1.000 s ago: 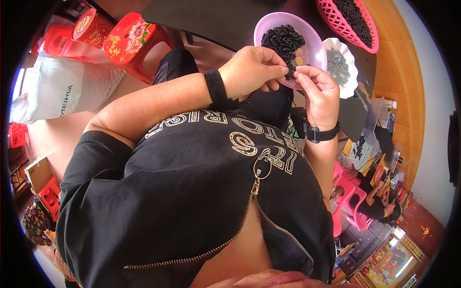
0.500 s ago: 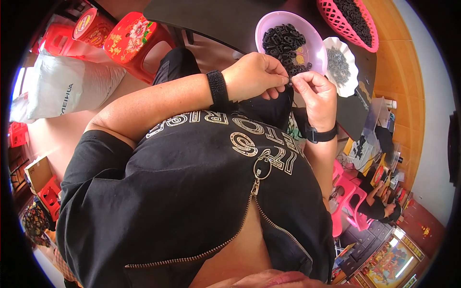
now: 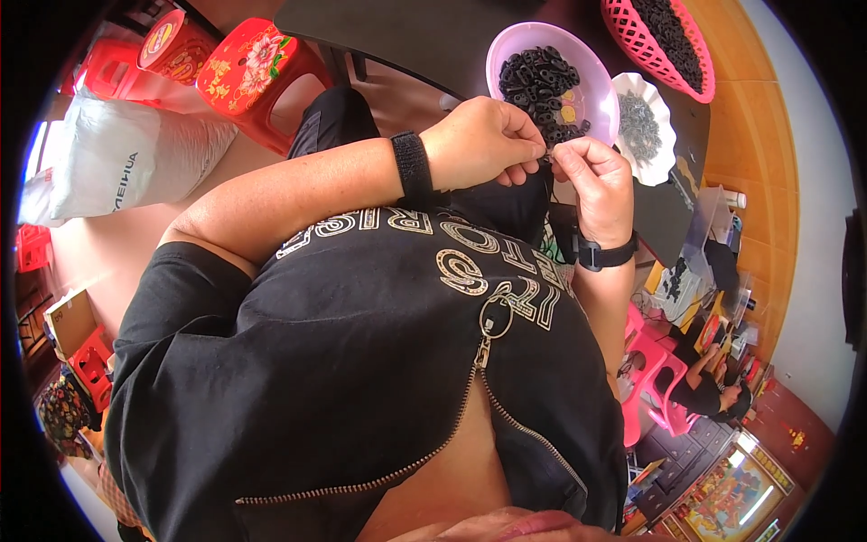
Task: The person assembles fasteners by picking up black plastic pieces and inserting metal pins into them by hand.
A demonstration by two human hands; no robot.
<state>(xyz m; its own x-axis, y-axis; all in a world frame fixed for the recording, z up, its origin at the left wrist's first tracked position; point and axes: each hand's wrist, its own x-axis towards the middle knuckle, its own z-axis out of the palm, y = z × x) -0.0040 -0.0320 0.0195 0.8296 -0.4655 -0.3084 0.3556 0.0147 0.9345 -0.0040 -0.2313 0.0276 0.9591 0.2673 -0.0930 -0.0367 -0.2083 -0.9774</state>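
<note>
My left hand [image 3: 483, 140] and my right hand [image 3: 591, 176] meet fingertip to fingertip just below a pale purple bowl [image 3: 594, 77]. Between the fingers they pinch a small black part [image 3: 545, 158]; its shape is too small to make out. The bowl holds several black rubber-like pieces [image 3: 540, 81] and a few yellow ones [image 3: 569, 113]. Each wrist wears a black band. My black zip top fills the lower half of the view.
A white scalloped dish [image 3: 657, 135] of small dark parts sits right of the bowl. A pink mesh basket [image 3: 652, 47] of black pieces lies at the top right. Red stools [image 3: 257, 72] and a white sack [image 3: 117, 158] stand left. Another person [image 3: 709, 388] sits at lower right.
Both hands have dropped slightly from the bowl's rim toward my chest and drawn closer, the fingertips now meeting on the small part.
</note>
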